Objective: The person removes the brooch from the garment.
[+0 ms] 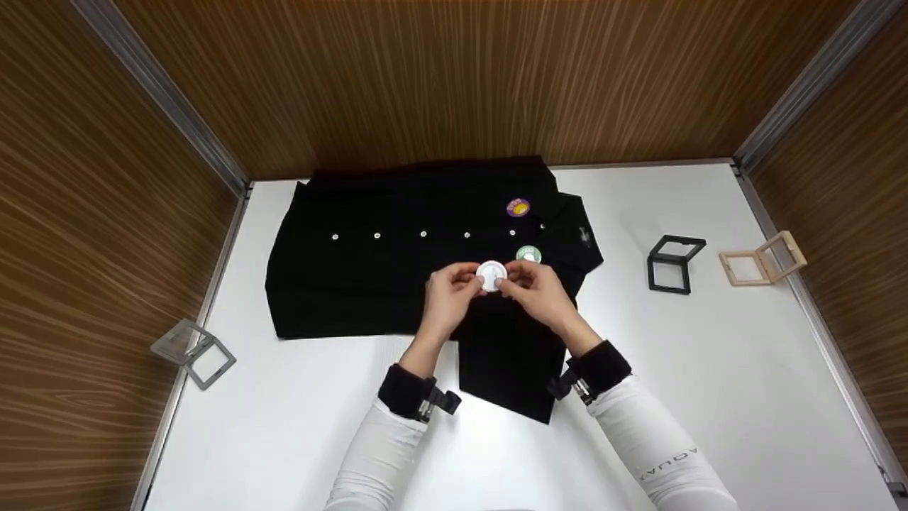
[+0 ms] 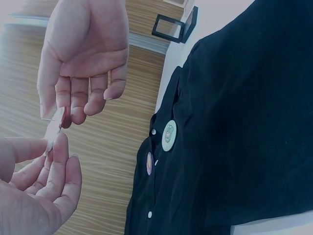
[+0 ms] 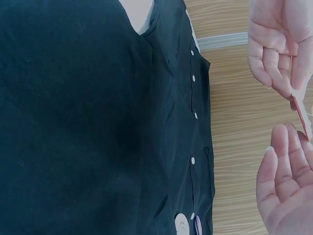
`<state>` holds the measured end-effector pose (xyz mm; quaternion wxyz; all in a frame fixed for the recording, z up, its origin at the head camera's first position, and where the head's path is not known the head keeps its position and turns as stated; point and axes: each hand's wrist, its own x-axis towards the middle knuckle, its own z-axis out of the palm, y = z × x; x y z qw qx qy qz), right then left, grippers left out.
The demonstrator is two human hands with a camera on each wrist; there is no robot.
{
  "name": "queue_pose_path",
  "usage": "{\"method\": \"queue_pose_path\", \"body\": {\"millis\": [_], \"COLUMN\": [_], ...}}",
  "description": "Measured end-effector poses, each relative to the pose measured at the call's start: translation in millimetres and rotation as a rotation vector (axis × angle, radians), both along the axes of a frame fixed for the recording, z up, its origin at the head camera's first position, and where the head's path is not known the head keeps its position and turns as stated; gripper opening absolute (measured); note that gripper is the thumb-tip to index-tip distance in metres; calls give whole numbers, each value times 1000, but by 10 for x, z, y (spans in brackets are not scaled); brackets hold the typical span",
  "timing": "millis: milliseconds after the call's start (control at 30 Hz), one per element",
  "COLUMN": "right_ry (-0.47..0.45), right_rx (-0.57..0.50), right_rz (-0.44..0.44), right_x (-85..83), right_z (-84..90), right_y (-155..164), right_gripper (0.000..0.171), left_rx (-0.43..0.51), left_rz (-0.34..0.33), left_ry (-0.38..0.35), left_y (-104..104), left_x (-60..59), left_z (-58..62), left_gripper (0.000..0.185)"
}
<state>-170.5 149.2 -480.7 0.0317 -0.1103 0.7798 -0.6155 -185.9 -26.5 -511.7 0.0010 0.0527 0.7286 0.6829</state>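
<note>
**Both hands pinch a white badge above the black shirt**

Our left hand (image 1: 448,292) and right hand (image 1: 533,287) meet over the middle of the table, and between them we grasp a round white badge (image 1: 491,275), each hand pinching one side of its rim with fingertips and thumb. In the wrist views the badge shows edge-on as a thin disc between the two sets of fingertips, held clear of the cloth.

Directly below the badge lies a black shirt (image 1: 369,277), spread flat across the far half of the white table (image 1: 709,397), its row of small white buttons (image 1: 423,233) running left to right. A green badge (image 1: 528,254) sits on the shirt just beyond our right hand, and a purple and yellow badge (image 1: 518,207) sits farther back, near the collar.

Toward the right edge of the table an open black frame box (image 1: 672,264) stands well apart from the shirt, with an open beige frame box (image 1: 762,260) beside it at the very edge. At the left edge an open grey frame box (image 1: 193,350) rests against the wooden wall (image 1: 92,234).
</note>
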Motion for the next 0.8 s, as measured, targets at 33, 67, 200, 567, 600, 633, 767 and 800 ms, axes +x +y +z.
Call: {"method": "queue_pose_path", "body": {"millis": [33,67,200,567,600,633,767,800], "right_ry": [0,-3,-9,-61,-67,-69,-80,-83], "right_rx": [3,2,2,-44,-52,-57,-73,-75], "right_rz": [-3,-7,-14,-24,-24,-23,-21,-21], "right_x": [-1,-2,-5,-17,-20,-22,-27,-26], "right_z": [-2,-2,-7,-32,-36,-40,-49,-51], "right_y": [-3,-5,-10,-3,0,3,12,15], "right_gripper": [20,19,18,15,15,14,13,13], "left_rx": [-4,-4,-15,-112,-115,-119,-129,-131], "left_rz": [0,-3,-10,-16,-18,-19,-22,-23], "left_ry": [2,4,15,77,80,85,92,94], "left_y": [-1,0,1,9,10,10,13,13], "left_x": [2,4,14,23,25,26,26,26], "left_z": [-2,-3,-12,-1,-3,-6,-19,-22], "left_gripper": [21,21,21,17,17,17,17,17]}}
